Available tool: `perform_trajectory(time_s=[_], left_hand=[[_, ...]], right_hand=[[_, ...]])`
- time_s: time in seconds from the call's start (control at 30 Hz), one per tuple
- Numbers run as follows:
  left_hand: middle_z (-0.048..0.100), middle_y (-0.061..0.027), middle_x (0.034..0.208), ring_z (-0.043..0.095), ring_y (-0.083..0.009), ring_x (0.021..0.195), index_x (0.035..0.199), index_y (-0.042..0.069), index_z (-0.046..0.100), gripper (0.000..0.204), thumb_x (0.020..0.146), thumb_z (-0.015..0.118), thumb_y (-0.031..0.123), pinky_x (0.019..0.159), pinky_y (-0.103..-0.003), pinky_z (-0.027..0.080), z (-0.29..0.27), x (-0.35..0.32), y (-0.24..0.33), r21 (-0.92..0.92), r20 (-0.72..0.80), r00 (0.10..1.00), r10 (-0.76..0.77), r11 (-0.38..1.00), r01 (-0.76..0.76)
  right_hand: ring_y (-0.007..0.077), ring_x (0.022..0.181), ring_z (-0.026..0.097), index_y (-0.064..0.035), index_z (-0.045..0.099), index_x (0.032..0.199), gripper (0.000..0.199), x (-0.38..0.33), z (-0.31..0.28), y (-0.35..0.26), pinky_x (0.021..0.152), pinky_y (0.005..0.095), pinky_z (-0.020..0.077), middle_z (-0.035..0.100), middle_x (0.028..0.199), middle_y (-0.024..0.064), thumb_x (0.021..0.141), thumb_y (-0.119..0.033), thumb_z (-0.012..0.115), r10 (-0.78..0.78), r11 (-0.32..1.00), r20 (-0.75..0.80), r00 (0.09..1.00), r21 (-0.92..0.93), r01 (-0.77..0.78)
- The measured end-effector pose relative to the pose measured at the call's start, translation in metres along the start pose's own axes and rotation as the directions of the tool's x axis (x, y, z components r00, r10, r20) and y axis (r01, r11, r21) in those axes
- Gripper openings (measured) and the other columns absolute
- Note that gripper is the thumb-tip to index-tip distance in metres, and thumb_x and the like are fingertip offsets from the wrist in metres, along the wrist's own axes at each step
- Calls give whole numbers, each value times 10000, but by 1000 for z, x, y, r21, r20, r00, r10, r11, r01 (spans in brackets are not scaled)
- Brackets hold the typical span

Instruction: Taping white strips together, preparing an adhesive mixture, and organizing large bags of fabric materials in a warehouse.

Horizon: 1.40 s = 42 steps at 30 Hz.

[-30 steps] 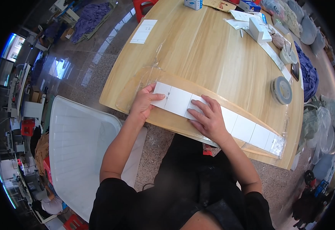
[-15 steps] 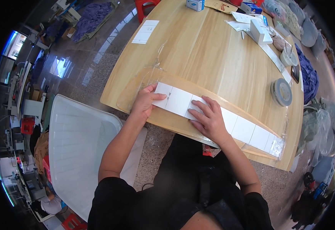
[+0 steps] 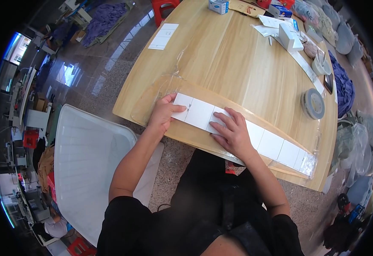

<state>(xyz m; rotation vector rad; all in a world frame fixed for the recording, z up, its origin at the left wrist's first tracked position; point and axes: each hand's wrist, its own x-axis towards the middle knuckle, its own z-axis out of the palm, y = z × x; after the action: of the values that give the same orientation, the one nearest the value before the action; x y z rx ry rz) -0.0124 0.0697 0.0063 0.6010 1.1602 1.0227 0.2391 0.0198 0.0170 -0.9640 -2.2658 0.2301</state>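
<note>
A long white card strip [image 3: 201, 114], crossed by thin drawn lines, lies along the near edge of the wooden table. My left hand [image 3: 162, 114] pinches its left end, thumb on top and the other fingers mostly hidden beneath. My right hand [image 3: 234, 131] rests on the strip's middle with its fingers stretched out and slightly apart, pressing down and covering part of the card. Under the strip is a longer, tan-looking sheet [image 3: 151, 96] with a rounded left end. Clear tape [image 3: 309, 164] covers the strip's right end.
On the wooden table [image 3: 212, 51] are a tape roll [image 3: 313, 103], a white cup with tools [image 3: 321, 67], a phone [image 3: 329, 83], a folded white card [image 3: 289, 37] and a white card piece [image 3: 164, 36]. A white plastic bin [image 3: 90, 160] stands at my left.
</note>
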Motion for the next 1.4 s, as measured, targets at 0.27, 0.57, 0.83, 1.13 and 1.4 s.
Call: perform_trajectory(time_s=[0.27,0.57,0.83,1.13,1.4], left_hand=[[623,-144,1043,632,-221,908,1201,-34,467,544,696,671,-47,735,-312,528,-1,-1,-2,202,-45,995,87,976,-76],[596,-205,1111,570,-326,1050,1273,35,442,679,674,741,144,877,-365,454,-3,-4,11,882,120,928,353,392,-263],[602,-186,1112,563,-343,1055,1247,77,451,640,691,724,236,875,-406,449,-2,-10,14,960,175,905,387,136,-244],[609,-247,995,587,-407,936,1124,28,454,585,721,700,374,779,-464,461,13,-14,19,972,230,904,360,-128,-197],[602,-217,1069,593,-370,939,1284,58,421,632,791,652,379,785,-431,460,4,-29,-17,990,133,808,574,-112,-83]], right_hand=[[354,1131,475,-101,660,1007,365,-3,6,1,920,449,412,562,1178,83,654,-128,748,-1,1000,9,1000,-22,2],[345,1141,475,-108,683,984,311,-1,6,2,927,446,409,580,1162,83,679,-138,734,17,999,42,999,-30,-16],[342,1135,477,-108,684,992,305,-1,10,-4,936,445,401,587,1156,77,692,-148,724,23,999,65,998,-27,-21],[330,1158,459,-138,643,994,285,-18,8,5,954,473,367,554,1179,63,740,-257,688,16,995,51,999,-95,-11],[358,1200,406,-90,623,1064,396,-30,10,11,992,454,338,499,1229,160,712,-255,698,60,998,-50,997,29,-59]])
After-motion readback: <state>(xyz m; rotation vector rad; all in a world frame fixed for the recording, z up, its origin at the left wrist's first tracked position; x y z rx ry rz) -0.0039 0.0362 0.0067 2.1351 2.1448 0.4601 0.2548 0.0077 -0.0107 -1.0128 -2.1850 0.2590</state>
